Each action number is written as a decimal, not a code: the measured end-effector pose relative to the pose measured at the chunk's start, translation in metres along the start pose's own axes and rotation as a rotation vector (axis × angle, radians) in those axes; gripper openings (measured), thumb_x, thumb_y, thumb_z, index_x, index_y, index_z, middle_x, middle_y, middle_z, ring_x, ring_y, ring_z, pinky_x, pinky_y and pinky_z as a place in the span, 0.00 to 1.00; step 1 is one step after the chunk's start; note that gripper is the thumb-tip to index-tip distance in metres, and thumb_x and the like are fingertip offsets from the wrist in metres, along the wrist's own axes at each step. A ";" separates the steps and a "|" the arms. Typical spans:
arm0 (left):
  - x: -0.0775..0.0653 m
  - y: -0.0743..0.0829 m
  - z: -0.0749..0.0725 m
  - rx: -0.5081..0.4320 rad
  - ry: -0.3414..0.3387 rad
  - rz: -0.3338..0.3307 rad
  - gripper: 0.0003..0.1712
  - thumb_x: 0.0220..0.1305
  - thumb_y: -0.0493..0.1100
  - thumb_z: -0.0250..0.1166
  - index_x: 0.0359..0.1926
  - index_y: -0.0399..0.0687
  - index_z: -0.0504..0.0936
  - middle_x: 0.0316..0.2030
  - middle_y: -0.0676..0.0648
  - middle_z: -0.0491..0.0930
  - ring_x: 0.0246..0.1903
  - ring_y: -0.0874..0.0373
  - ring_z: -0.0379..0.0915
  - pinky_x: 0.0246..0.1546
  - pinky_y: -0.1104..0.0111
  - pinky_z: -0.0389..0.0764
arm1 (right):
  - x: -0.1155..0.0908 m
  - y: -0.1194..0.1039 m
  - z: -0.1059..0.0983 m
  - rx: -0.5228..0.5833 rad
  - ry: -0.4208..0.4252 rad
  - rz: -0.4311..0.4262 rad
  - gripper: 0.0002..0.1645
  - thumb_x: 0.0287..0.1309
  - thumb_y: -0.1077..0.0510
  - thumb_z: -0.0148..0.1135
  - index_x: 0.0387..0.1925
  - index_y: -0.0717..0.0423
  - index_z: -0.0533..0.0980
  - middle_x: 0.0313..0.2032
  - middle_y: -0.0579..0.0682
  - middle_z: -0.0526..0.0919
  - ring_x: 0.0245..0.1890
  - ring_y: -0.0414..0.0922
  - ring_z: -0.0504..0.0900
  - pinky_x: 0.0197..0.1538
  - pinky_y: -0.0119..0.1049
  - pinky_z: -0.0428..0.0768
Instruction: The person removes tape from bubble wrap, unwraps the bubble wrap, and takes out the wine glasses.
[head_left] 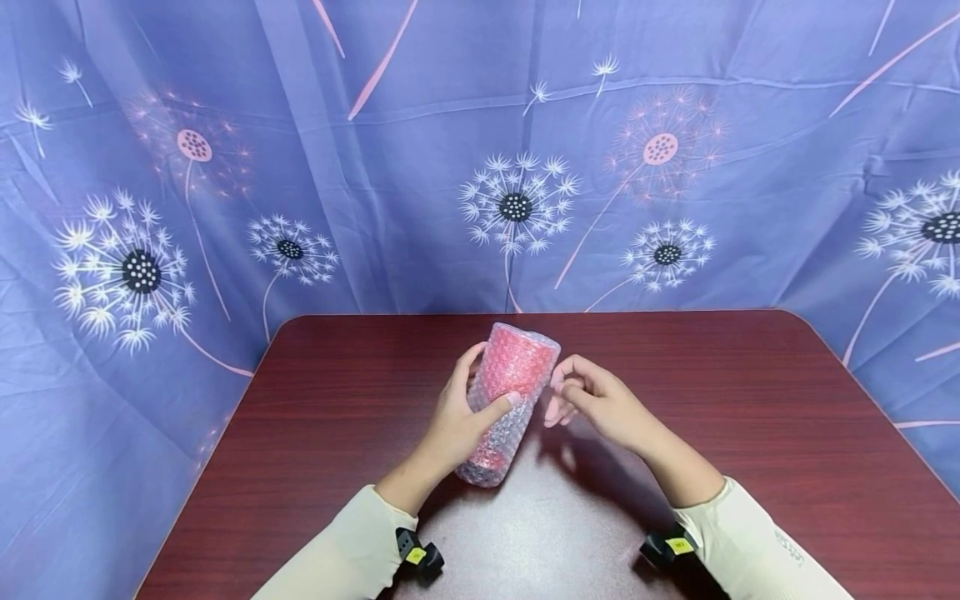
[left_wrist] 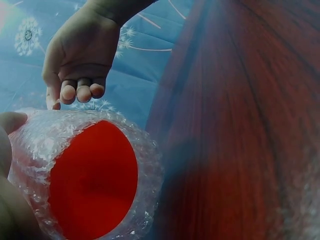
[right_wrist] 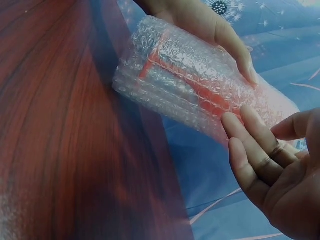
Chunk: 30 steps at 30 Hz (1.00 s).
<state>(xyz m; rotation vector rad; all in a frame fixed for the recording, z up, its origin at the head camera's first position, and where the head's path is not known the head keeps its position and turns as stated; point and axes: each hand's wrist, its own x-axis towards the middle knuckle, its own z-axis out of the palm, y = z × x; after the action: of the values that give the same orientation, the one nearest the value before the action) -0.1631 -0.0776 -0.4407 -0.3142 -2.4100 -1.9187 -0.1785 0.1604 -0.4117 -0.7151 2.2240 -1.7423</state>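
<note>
A red cylinder in clear bubble wrap [head_left: 517, 367] is held tilted above the table, its top leaning right. My left hand [head_left: 461, 417] grips it from the left, with the thumb across its front; the other fingers are mostly hidden behind it. Its flat, round red end [left_wrist: 95, 180] shows inside the wrap in the left wrist view. My right hand [head_left: 596, 400] is at the cylinder's right upper side, fingers loosely bent. Its fingertips [right_wrist: 232, 122] are close to the wrap in the right wrist view; whether they touch it is unclear.
A dark red wood-grain table [head_left: 337, 400] lies below the hands. Behind it and at both sides hangs a blue cloth [head_left: 420, 167] with a dandelion print. Each wrist wears a small black camera [head_left: 420, 554] with a yellow label.
</note>
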 end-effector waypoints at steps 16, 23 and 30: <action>0.000 0.000 0.000 0.016 -0.011 0.016 0.49 0.58 0.54 0.74 0.75 0.69 0.58 0.62 0.49 0.74 0.55 0.53 0.76 0.56 0.57 0.81 | 0.001 0.001 0.003 -0.020 0.014 0.005 0.09 0.73 0.64 0.53 0.43 0.71 0.69 0.27 0.60 0.86 0.29 0.54 0.89 0.37 0.49 0.87; -0.001 0.000 0.000 0.025 -0.056 0.013 0.46 0.64 0.54 0.70 0.76 0.74 0.55 0.65 0.46 0.71 0.57 0.50 0.76 0.56 0.55 0.81 | 0.001 0.003 0.004 0.058 -0.010 0.018 0.12 0.75 0.64 0.46 0.46 0.74 0.69 0.36 0.73 0.85 0.33 0.56 0.90 0.40 0.47 0.88; 0.000 -0.003 -0.001 -0.008 -0.057 0.046 0.40 0.69 0.46 0.63 0.77 0.68 0.56 0.64 0.44 0.71 0.60 0.50 0.72 0.62 0.54 0.76 | 0.001 0.002 0.004 0.028 -0.004 0.023 0.15 0.77 0.61 0.45 0.48 0.73 0.70 0.37 0.70 0.86 0.34 0.57 0.90 0.41 0.47 0.88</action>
<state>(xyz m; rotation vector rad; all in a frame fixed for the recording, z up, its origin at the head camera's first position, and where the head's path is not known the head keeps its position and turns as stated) -0.1642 -0.0791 -0.4432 -0.4267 -2.4080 -1.9260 -0.1782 0.1568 -0.4148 -0.6835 2.1921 -1.7553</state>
